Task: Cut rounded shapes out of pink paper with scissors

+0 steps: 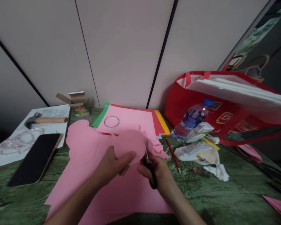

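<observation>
My left hand (115, 162) grips a round piece of pink paper (130, 143), thumb on its front face. In my right hand (158, 167) is a pair of scissors (150, 170) with black handles, its blades pointing up along the right edge of the round piece. A strip of pink paper hangs just right of the blades. Below both hands lie large pink sheets (131, 197). To their left sits a pile of rounded pink cutouts (81, 140).
Behind are coloured sheets with a thin ring (111, 122). At left are a phone (36, 159), a hammer (45, 119), beads (22, 140) and a small box (81, 106). At right are a red pencil (173, 154), a bottle (192, 120), wrappers (198, 153) and a red bag (178, 97).
</observation>
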The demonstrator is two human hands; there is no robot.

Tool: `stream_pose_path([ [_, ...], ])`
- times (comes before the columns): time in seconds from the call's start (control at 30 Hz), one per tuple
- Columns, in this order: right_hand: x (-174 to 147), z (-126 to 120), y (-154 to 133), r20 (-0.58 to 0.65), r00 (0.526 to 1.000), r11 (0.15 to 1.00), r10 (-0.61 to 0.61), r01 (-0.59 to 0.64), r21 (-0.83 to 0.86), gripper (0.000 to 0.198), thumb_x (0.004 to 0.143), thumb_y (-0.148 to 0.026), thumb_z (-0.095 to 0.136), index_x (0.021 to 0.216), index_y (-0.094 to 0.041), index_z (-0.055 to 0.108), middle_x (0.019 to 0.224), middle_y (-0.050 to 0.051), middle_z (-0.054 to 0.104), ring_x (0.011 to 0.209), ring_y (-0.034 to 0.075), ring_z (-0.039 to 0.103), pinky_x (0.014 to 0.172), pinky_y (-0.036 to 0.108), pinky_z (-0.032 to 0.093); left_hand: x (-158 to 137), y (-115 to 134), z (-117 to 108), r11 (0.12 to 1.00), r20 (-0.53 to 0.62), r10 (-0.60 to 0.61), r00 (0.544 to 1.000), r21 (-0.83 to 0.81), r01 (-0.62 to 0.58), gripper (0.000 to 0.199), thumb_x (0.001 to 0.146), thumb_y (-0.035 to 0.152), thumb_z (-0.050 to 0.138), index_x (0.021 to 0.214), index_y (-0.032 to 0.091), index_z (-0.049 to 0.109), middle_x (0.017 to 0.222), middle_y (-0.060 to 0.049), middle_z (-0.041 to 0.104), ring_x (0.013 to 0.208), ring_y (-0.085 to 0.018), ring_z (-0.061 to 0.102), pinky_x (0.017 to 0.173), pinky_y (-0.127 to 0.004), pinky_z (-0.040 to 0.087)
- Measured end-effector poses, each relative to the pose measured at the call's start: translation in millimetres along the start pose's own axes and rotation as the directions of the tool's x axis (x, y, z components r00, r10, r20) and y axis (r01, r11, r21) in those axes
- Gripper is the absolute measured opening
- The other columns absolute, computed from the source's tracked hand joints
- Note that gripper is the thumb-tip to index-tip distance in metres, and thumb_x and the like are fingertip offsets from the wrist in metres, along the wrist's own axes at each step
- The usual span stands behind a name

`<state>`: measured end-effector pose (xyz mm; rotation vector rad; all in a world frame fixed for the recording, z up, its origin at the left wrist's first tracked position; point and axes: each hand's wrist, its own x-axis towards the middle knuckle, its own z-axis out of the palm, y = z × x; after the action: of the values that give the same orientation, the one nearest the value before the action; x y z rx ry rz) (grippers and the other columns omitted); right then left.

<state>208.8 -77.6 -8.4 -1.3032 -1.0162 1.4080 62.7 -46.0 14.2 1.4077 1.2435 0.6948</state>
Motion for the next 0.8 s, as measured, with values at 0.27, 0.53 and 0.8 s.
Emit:
stream_pose_path([
  [0.27,-0.7,-0.7,2.0,0.017,0.999,0.998,-0.044,0.043,0.035,0.023,0.052,-0.031,0.071,0.057,-0.017,0.054,0.045,-0.006,0.045,0.044,0.009,0.037,0.045,0.022,0.026,1.2,-0.8,0.1,1.000,-0.036,0.001,0.999,-0.021,-0.002,0.033,0.072,0.036,0.058,0.049,0.016,0.048,0.035,0.006,0.039,0.034,-0.007,0.034,0.036,-0.021,0.025],
  [0.53,-0.4,0.1,4.8,-0.027,1.000,0.999,-0.013,0.014,0.042,0.028,0.050,-0.034,0.073,0.063,-0.017,0.054,0.042,-0.006,0.045,0.040,0.009,0.039,0.041,0.022,0.028,0.7,0.1,-0.8,1.000,-0.025,0.021,0.999,-0.022,-0.021,0.036,0.074,0.036,0.056,0.046,0.017,0.043,0.035,0.006,0.036,0.035,-0.006,0.031,0.036,-0.021,0.022],
  [0.8,0.5,-0.9,7.8,-0.038,0.999,0.998,-0.010,0.012,0.065,0.026,0.050,-0.030,0.074,0.063,-0.016,0.056,0.041,-0.007,0.046,0.037,0.009,0.042,0.038,0.021,0.031,1.2,1.1,0.4,0.994,0.011,0.038,0.999,-0.104,-0.037,0.038,0.075,0.035,0.053,0.044,0.020,0.036,0.034,0.008,0.028,0.034,-0.005,0.023,0.036,-0.022,0.016],
])
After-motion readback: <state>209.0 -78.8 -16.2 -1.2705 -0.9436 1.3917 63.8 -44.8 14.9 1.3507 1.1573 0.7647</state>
